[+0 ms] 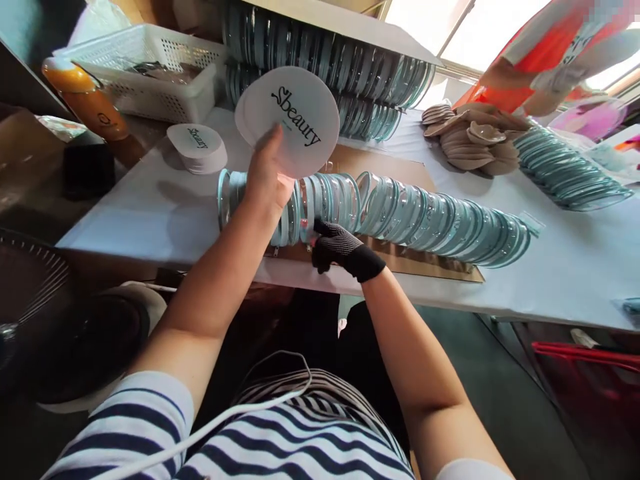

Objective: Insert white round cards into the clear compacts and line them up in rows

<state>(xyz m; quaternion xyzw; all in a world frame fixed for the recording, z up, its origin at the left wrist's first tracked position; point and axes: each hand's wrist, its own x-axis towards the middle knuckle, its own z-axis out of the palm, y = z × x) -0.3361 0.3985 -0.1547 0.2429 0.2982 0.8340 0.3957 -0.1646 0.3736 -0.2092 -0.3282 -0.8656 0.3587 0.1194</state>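
My bare left hand (pixel 270 170) grips a few round white cards (pixel 313 110) printed "Sbeauty", thumb across the front, held up above the table. In front of me stands a long row of round, clear pouches with pale teal edges (pixel 425 217), packed face to face on a brown cardboard sheet (pixel 450 265). My right hand (pixel 337 247), in a black knitted glove, is at the near side of that row, its fingers curled against the pouches; what they pinch is hidden. Left of the row lies a stack of the same white cards (pixel 197 148).
Behind the row, more round pouches (pixel 370 73) stand in tiers. A white perforated basket (pixel 190 100) and an orange bottle (pixel 85 93) are at the left. To the right are tan shaped pieces (pixel 480 143), more pouches (pixel 570 170) and a co-worker in orange (pixel 530 47).
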